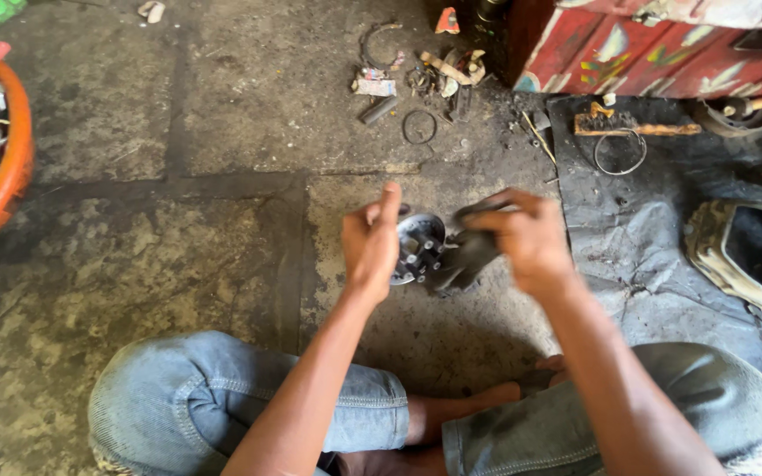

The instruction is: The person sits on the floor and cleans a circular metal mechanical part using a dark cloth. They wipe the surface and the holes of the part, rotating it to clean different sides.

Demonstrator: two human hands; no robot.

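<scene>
I sit cross-legged on a stained concrete floor. My left hand [372, 242] grips a round metal disc part [418, 247] with several small studs on its face, held on edge in front of me. My right hand [522, 236] holds a dark greasy rag [465, 257] pressed against the right side of the disc. Both hands hover above the floor, just beyond my bare feet [487, 401].
An orange tub [11, 172] of metal parts sits at the far left. Scattered rings, scraps and small bits [416, 79] lie ahead. To the right lie a dark mat [628, 220], a wire ring [619, 152], an engine cover [743, 251] and a red painted box [654, 44].
</scene>
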